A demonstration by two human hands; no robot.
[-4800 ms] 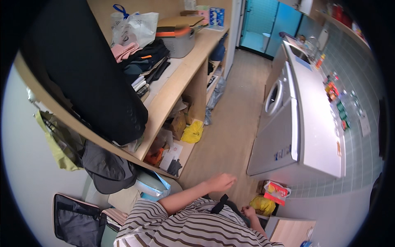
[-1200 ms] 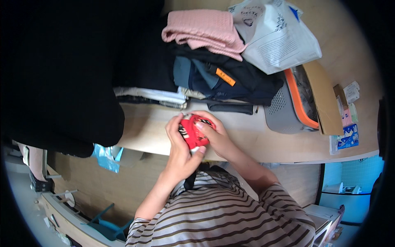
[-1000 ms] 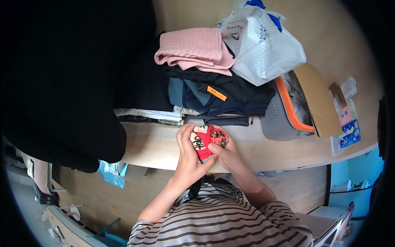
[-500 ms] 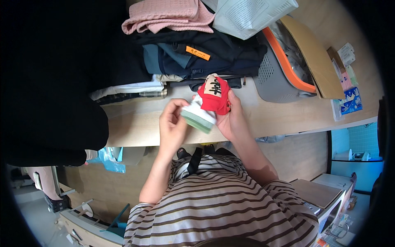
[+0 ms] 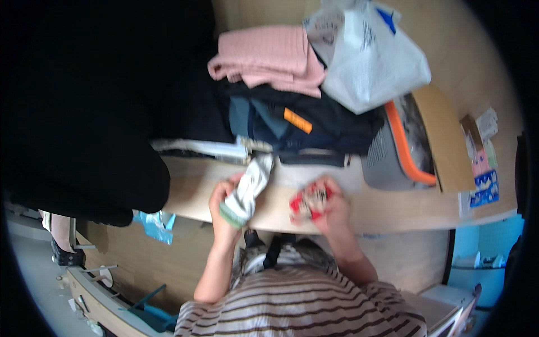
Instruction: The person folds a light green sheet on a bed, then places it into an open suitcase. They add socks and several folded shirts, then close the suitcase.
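My left hand is closed on a white sock with a green cuff; the sock's foot points up and away over the pale wooden table. To its right, my right hand grips a crumpled red sock with a cream patch and black marks, somewhat blurred. The two socks are apart. Beyond the hands lies a stack of folded dark clothes with an orange tag. On that stack rests a folded pink waffle cloth.
A white plastic bag sits at the back right. Beside it stands a grey basket with an orange rim and a cardboard flap. A blue packet lies at the far right. Large black fabric fills the left.
The white sock has come away from the red one and moved left with my left hand. My right hand has kept the red sock, now bunched up. The view has tilted, shifting everything lower.
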